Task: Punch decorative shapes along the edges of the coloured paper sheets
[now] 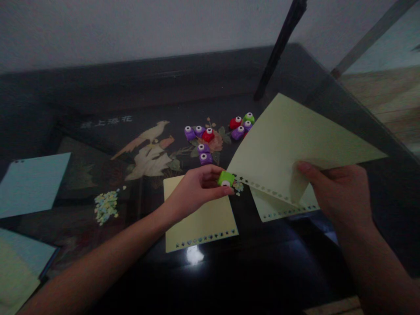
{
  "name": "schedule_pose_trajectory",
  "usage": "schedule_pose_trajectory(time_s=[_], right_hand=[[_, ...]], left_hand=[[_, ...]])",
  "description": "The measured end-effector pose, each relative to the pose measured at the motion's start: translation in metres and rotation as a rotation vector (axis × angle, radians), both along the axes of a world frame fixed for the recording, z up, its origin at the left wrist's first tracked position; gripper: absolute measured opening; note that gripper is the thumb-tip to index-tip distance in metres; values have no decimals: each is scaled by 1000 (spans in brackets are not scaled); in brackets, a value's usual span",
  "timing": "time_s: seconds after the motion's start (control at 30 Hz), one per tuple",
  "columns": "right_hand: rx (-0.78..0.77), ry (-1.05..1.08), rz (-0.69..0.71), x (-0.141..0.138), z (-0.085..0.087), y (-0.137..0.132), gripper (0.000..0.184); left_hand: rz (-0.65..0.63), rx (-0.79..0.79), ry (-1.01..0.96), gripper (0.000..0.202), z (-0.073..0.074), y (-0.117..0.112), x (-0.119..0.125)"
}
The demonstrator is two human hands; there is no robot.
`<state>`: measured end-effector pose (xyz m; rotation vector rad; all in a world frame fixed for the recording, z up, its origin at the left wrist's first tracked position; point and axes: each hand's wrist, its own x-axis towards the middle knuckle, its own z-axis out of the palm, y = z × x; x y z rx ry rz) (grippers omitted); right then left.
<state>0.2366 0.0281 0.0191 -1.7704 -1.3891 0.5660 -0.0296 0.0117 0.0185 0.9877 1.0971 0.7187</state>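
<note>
My left hand [196, 189] pinches a small green paper punch [226, 178] at the lower left corner of a pale yellow sheet [288, 140]. My right hand [334, 190] grips that sheet by its lower edge and holds it tilted above the table. A row of small punched shapes runs along the sheet's lower edge. A second yellow sheet [200, 221] with a punched border lies flat under my left hand. A third punched sheet [282, 210] lies under the held one.
Several purple, red and green punches [210, 135] sit on the dark glass table [131, 109], which has a bird inlay [149, 151]. A pile of paper bits [105, 206] lies left of centre. Blue sheets [31, 183] lie at the left edge. A dark pole [278, 48] leans behind.
</note>
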Motion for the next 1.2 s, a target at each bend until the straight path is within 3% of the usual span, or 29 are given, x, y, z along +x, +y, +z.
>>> schedule_pose_trajectory(time_s=[0.17, 0.43, 1.2], right_hand=[[80, -11, 27, 4, -8, 1, 14], [77, -2, 58, 1, -3, 1, 9], [111, -23, 120, 3, -8, 2, 9]], left_hand=[[19, -21, -12, 34, -1, 0, 0], [26, -25, -24, 32, -5, 0, 2], [12, -19, 0, 30, 1, 1, 1]])
